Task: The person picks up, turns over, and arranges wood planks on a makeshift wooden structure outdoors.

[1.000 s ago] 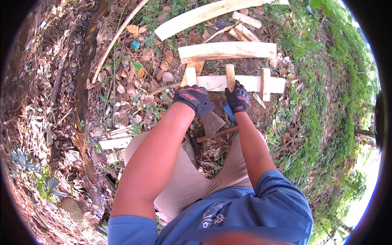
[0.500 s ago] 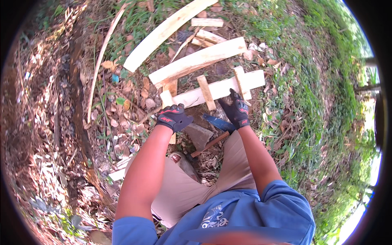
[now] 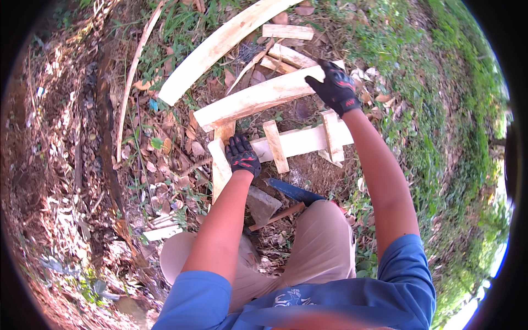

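The right hand (image 3: 336,88), in a black glove with red marks, reaches far forward and closes over the right end of a pale, rough-sawn plank (image 3: 258,98); its fingers curl over the top edge, so it holds the plank there. The plank runs down and to the left from that hand, slanting across the ground and ending near a patch of dry leaves.

The left hand (image 3: 243,156), gloved the same way, lies nearer the body, palm down with fingers spread a little, pressing on the near rail (image 3: 300,141) of a small wooden frame. This rail runs left to right just below the held plank. Three short slats cross it: one (image 3: 275,146) just right of the left hand, one (image 3: 333,136) under the right forearm, one (image 3: 221,168) just left of the left hand.

Closer to the knees, a grey stone (image 3: 263,204) sits on bare soil, with a blue-bladed tool (image 3: 297,192) just beside it. Farther out, a long curved board (image 3: 225,43) and some short offcuts (image 3: 287,31) lie on grass and leaf litter.
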Action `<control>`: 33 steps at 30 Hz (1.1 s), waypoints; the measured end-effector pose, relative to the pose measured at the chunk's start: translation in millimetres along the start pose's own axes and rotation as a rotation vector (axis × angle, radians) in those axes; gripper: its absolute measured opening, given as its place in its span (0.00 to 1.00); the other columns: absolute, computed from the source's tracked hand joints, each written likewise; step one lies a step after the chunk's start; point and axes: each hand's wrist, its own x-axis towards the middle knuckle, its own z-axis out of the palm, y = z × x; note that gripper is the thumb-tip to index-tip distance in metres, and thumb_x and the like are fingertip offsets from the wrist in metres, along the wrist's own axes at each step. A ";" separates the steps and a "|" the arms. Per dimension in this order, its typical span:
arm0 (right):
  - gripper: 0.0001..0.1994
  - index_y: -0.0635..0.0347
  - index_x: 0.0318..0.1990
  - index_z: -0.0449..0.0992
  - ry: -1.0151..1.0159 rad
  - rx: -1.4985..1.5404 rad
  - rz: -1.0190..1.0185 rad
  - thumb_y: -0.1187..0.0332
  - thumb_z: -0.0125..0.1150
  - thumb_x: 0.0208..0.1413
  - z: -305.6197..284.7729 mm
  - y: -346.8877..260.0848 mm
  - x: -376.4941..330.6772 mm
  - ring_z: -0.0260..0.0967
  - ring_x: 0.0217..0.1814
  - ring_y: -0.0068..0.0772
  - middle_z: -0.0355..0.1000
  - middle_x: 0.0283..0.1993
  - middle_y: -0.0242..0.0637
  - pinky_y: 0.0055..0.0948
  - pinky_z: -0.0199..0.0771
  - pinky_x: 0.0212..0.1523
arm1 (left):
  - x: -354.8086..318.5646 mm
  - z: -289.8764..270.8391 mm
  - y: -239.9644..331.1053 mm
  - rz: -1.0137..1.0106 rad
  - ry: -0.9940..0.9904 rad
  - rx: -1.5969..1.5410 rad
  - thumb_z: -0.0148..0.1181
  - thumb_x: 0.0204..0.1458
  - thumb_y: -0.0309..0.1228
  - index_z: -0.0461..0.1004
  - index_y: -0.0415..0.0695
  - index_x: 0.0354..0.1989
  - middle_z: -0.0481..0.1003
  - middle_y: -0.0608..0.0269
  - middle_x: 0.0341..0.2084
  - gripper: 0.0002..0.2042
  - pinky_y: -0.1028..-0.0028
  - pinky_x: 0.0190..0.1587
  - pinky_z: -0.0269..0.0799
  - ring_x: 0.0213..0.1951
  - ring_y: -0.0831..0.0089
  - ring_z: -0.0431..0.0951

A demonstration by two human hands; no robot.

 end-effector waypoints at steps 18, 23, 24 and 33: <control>0.52 0.62 0.75 0.70 -0.295 -0.183 -0.238 0.43 0.85 0.46 110.7 -34.9 165.4 0.80 0.69 0.65 0.80 0.69 0.58 0.55 0.81 0.71 | 10.1 29.5 16.2 -0.103 0.065 -0.058 0.52 0.69 0.40 0.45 0.22 0.86 0.41 0.26 0.88 0.44 0.30 0.87 0.22 0.88 0.25 0.34; 0.56 0.64 0.79 0.65 -0.083 -0.207 -0.249 0.47 0.87 0.46 103.0 -29.4 162.3 0.80 0.70 0.64 0.80 0.69 0.58 0.56 0.81 0.71 | 9.1 33.0 15.8 -0.089 0.089 -0.100 0.50 0.71 0.39 0.48 0.23 0.86 0.42 0.26 0.88 0.41 0.30 0.87 0.21 0.88 0.25 0.35; 0.58 0.64 0.81 0.64 -0.075 -0.206 -0.234 0.47 0.88 0.45 104.1 -30.3 159.4 0.80 0.70 0.64 0.79 0.70 0.58 0.56 0.81 0.71 | 9.0 33.4 15.3 -0.088 0.127 -0.108 0.49 0.71 0.39 0.48 0.23 0.86 0.43 0.26 0.88 0.41 0.30 0.87 0.21 0.88 0.25 0.35; 0.61 0.68 0.82 0.61 0.174 0.133 -0.211 0.42 0.89 0.49 43.6 -28.3 174.5 0.73 0.78 0.62 0.73 0.76 0.61 0.52 0.75 0.78 | 9.2 30.3 17.7 -0.122 0.090 -0.031 0.48 0.72 0.42 0.48 0.27 0.88 0.42 0.29 0.89 0.42 0.30 0.87 0.22 0.88 0.25 0.35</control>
